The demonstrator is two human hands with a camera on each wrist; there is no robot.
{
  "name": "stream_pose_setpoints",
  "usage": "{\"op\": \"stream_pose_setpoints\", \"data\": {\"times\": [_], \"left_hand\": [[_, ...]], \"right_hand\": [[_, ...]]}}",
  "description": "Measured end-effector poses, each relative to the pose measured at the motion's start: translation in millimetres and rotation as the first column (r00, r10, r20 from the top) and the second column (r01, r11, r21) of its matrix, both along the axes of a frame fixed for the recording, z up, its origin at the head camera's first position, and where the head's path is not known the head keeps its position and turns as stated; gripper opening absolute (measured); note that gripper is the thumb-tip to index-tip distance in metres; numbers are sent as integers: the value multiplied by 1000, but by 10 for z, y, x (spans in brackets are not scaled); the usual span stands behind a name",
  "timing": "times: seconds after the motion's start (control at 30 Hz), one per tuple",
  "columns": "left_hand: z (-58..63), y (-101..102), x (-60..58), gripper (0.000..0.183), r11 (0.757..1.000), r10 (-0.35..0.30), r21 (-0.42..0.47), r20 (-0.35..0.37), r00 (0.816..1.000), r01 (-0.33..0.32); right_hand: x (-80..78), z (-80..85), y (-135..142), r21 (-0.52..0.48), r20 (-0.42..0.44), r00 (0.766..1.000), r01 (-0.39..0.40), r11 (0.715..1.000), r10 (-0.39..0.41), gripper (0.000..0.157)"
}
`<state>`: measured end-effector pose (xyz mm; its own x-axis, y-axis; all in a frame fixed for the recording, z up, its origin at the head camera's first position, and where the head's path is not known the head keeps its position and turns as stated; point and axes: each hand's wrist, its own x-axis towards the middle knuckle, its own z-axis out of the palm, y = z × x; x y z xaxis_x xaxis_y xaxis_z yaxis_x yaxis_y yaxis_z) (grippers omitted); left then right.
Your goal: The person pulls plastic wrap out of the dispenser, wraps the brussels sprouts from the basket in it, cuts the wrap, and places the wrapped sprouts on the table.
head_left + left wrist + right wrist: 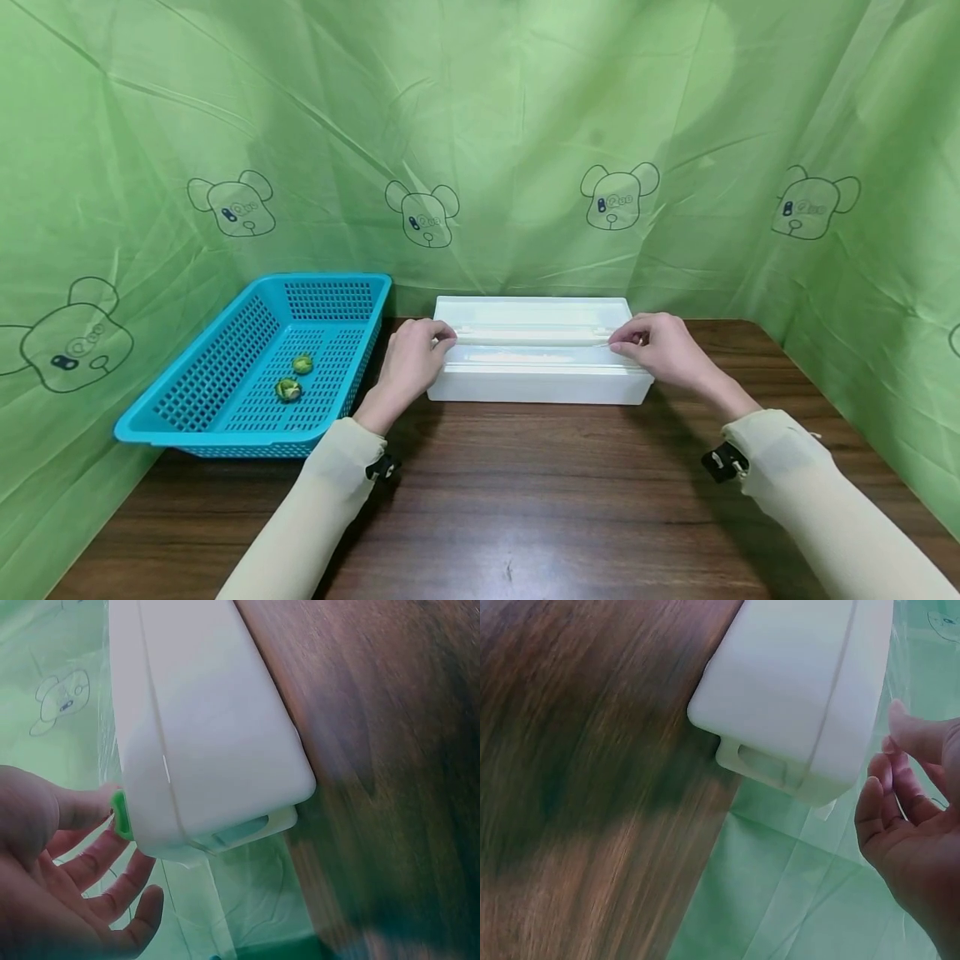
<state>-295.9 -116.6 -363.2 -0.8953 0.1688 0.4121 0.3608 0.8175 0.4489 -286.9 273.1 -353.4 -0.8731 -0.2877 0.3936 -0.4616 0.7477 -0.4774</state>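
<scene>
A long white plastic-wrap dispenser box (pixel 536 385) lies across the table with its lid (pixel 532 310) raised at the back. Clear plastic wrap (pixel 540 353) stretches over its top between the two hands. At the box's left end, my left hand (pixel 414 354) pinches the wrap between thumb and forefinger. Beside that thumb sits a small green piece (pixel 121 815) on the box edge, while the other fingers spread loosely. My right hand (pixel 662 350) pinches the wrap at the right end. In the right wrist view, its thumb and forefinger tips meet near the film.
Left of the box stands a blue perforated basket (pixel 202 437) holding two small green round vegetables (pixel 288 389), like Brussels sprouts. A green curtain (pixel 510 125) with bear outlines hangs behind and at both sides of the dark wooden table (pixel 540 492).
</scene>
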Motion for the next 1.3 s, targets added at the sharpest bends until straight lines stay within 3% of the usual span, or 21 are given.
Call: {"op": "stream_pose_setpoints", "data": {"times": [0.47,0.8,1.3], "left_hand": [[-1,-14,-36,12,998,24,66,-9,1000,-23],[-57,-27,-92,11,987,40,156,-26,999,-35],[55,5,-164,13,976,35,216,-14,999,-31]], "right_hand": [[1,-19,112,-1,49,999,23,1000,-23,4],[-50,-48,167,-35,157,987,30,999,-24,6],[-102,110,175,-76,170,982,97,992,-83,14]]}}
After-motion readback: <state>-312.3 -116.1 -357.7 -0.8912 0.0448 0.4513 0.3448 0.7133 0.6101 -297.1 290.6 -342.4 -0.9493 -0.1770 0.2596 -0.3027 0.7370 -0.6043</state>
